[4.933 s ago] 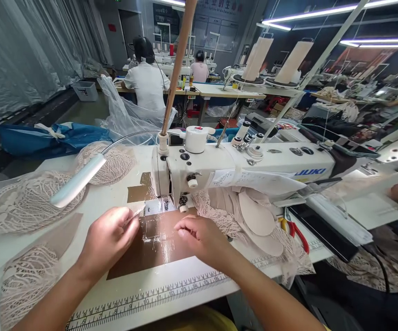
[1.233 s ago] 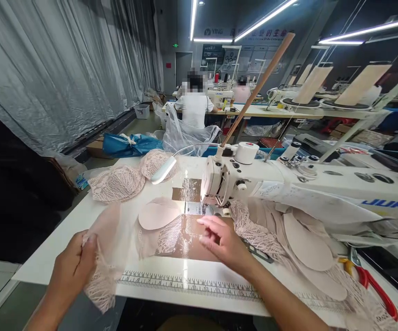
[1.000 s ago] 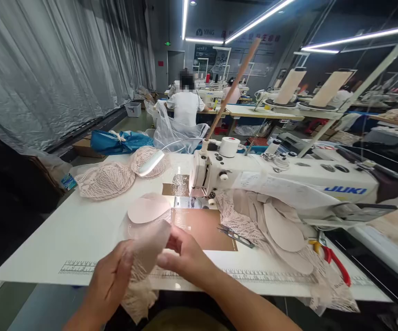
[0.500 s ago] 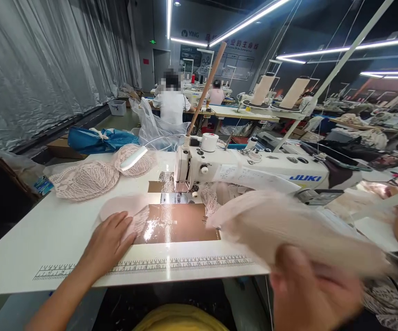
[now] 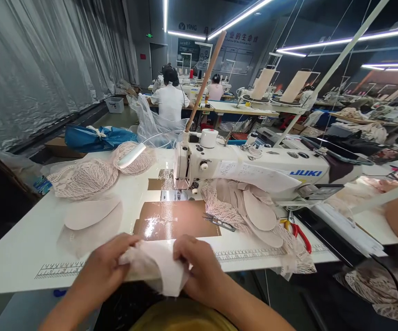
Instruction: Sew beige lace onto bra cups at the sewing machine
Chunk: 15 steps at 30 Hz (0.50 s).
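At the bottom centre of the frame, between my two hands, is the pale fabric piece (image 5: 169,264), held across the front edge of the white table (image 5: 16,255). Its smooth band slopes from upper left down to lower right, and its lower end hangs past this edge. On its left side the cloth is bunched and a little blurred, so I cannot tell how many layers are there.

Neither hand is nearer to it, because both touch it. My left hand (image 5: 111,264) grips the bunched side with curled fingers, and my right hand (image 5: 202,266) pinches the smooth side; both grasps are narrow. My forearms enter from the lower left and the lower right of the frame, and they come together toward the cloth.

Straight above the cloth in the frame lies the brown sheet (image 5: 178,220), and beyond it the metal needle plate (image 5: 174,196) of the sewing machine (image 5: 254,163). So the cloth is on my side of the needle, well apart from it. To the left of the sheet rests a loose cup piece (image 5: 92,214); at its right edge are the small snips (image 5: 221,222), near the heap of lace parts (image 5: 259,211).
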Available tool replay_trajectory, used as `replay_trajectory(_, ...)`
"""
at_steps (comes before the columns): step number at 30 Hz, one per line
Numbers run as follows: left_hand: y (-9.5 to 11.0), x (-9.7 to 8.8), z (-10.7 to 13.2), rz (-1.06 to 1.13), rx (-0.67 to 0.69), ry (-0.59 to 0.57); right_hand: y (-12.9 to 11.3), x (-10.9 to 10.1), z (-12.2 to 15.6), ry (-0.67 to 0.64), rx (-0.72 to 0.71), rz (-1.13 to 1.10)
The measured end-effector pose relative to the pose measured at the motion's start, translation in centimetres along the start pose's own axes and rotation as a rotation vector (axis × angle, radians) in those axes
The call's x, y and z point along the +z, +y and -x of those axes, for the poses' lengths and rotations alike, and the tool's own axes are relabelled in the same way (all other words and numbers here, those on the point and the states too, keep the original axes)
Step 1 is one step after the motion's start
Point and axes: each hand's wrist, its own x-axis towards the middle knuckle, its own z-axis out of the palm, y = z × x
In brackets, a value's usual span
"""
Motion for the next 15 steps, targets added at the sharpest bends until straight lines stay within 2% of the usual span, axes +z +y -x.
replay_trajectory(2,-1.0,-0.7,-0.1,-0.015,-0.110,0.143,0.0,-1.7,-0.1,0.166,-0.035,0.044)
replay_trajectory(3,-1.1,-0.8,-0.1,0.037,-0.150,0.139,0.1,-2.2,-0.2,0.231,-0.020,0.055)
replay_trajectory(5,-0.2,-0.5,0.1,0.291,-0.183,-0.013,0.4,-2.5,-0.4,0.251,0.117,0.025)
replay_trajectory(6,0.7,0.0,0.3,0.465,-0.162,-0.131,0.7,-2.2,-0.4,0.186,0.221,-0.048)
replay_trajectory(8,2.7,0.9,0.8,0.767,-0.074,-0.332,1.2,-1.3,-0.4,-0.052,0.426,-0.332)
replay_trajectory(10,4.0,1.8,1.1,0.944,0.003,-0.424,1.8,-0.3,-0.2,-0.279,0.556,-0.696)
replay_trajectory(12,4.1,2.2,1.0,0.966,0.001,-0.352,2.1,0.5,0.2,-0.379,0.633,-0.961)
replay_trajectory(14,3.4,2.4,0.6,0.841,-0.053,-0.190,2.1,0.9,0.5,-0.376,0.674,-1.096)
replay_trajectory(15,2.9,2.4,0.4,0.775,-0.082,-0.150,2.0,1.0,0.5,-0.360,0.680,-1.135)
